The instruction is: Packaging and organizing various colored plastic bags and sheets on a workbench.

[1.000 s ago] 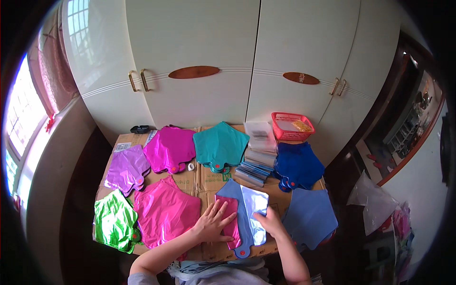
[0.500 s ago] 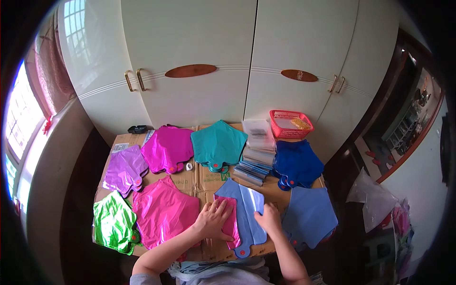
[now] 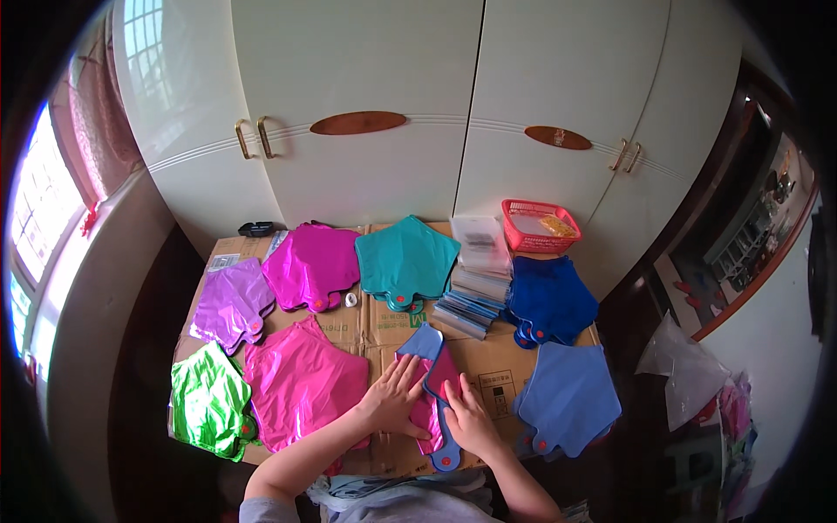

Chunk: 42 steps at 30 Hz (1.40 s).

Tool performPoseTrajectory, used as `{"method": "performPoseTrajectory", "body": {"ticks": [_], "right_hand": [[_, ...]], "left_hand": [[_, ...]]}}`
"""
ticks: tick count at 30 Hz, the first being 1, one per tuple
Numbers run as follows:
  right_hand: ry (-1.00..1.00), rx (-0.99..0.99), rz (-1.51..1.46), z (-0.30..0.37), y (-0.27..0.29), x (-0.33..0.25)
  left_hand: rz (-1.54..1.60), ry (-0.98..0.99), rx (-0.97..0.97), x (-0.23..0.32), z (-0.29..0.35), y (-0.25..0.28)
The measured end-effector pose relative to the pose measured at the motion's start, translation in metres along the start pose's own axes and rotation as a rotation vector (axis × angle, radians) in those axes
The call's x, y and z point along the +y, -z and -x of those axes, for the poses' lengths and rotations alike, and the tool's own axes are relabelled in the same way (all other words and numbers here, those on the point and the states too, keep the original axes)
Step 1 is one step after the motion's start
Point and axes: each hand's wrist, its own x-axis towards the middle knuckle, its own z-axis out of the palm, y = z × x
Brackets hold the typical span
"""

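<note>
Simultaneously laying both hands on a blue-and-pink foil bundle [image 3: 442, 373], folded into a narrow strip at the near middle of a cardboard-covered tabletop [image 3: 375, 344], with its round blue tab [image 3: 446, 458] pointing toward the near edge. Resting the left hand [image 3: 390, 403] palm down, fingers spread over the left part of the strip, pinching nothing visible. Touching the right edge of the strip with the right hand [image 3: 472, 425], fingers slightly parted and extended toward the far side; impossible to tell how hard. For a crisp crease, probably best to anchor the left side firmly, square the right fold along its length and smooth gently, easing out trapped air without scuffing the thin film or bending the tab. Set out to the left, a large pink foil stack [image 3: 305, 388] and a shiny green stack [image 3: 209, 401]; to the right, a light-blue stack [image 3: 571, 397]. Arranged farther back, a teal stack [image 3: 408, 260] and a dark-blue stack [image 3: 553, 299], near a red basket [image 3: 523, 243].
</note>
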Motion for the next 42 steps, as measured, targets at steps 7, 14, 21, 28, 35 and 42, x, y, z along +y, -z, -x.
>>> {"method": "performPoseTrajectory", "body": {"ticks": [7, 14, 21, 28, 35, 42], "right_hand": [[0.112, -0.093, 0.187, -0.004, 0.003, 0.000], [0.071, -0.072, 0.244, -0.003, -0.017, -0.011], [0.070, 0.026, 0.356, -0.003, -0.025, -0.021], [0.103, 0.099, 0.448, -0.003, -0.033, -0.021], [0.092, 0.111, 0.436, -0.003, -0.032, -0.025], [0.094, 0.114, 0.448, -0.003, -0.033, -0.023]], "left_hand": [[0.046, 0.004, 0.117, -0.001, 0.003, -0.012], [0.027, 0.023, -0.005, 0.001, 0.002, -0.007], [0.070, 0.024, -0.037, 0.001, 0.000, -0.006], [0.536, 0.124, 0.226, -0.017, -0.005, -0.028], [0.591, 0.417, 0.406, -0.024, -0.015, -0.023], [0.608, 0.386, 0.214, -0.033, -0.027, -0.014]]}}
